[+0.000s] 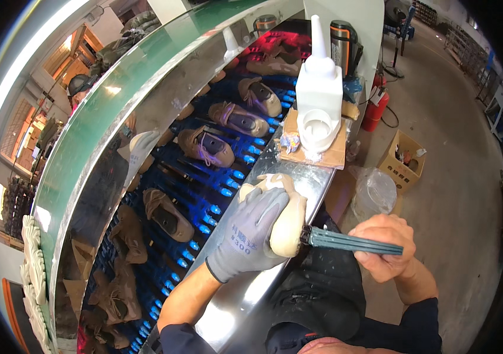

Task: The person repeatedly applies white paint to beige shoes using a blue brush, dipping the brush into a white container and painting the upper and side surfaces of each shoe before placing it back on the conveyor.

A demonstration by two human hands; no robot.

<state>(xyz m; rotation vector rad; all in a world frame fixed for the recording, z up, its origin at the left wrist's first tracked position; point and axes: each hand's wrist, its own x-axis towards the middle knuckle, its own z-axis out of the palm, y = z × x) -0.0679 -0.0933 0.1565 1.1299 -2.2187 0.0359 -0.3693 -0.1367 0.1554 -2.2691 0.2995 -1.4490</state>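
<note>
My left hand (pixel 241 236), in a grey work glove, is closed around a cream-coloured shoe on its last (pixel 289 224), held above the metal ledge. The shoe's pale sole side faces right. My bare right hand (pixel 384 245) grips the blue-green handle of a brush (pixel 346 239). Dark bristles at the brush's left end touch the shoe's lower right edge. Just beyond the shoe stands a white plastic bottle with a long spout (pixel 319 88). A white cup-like opening (pixel 317 128) is at its front, over a piece of cardboard (pixel 333 150).
At my left, several lasted shoes (pixel 169 215) lie on a conveyor with blue-tipped rollers (pixel 205 229), beneath a curved green-edged cover (pixel 95 127). Behind the bottle is a steel flask (pixel 341 44). A red fire extinguisher (pixel 374 109), a cardboard box (pixel 397 171) and a clear bag (pixel 374 193) stand right.
</note>
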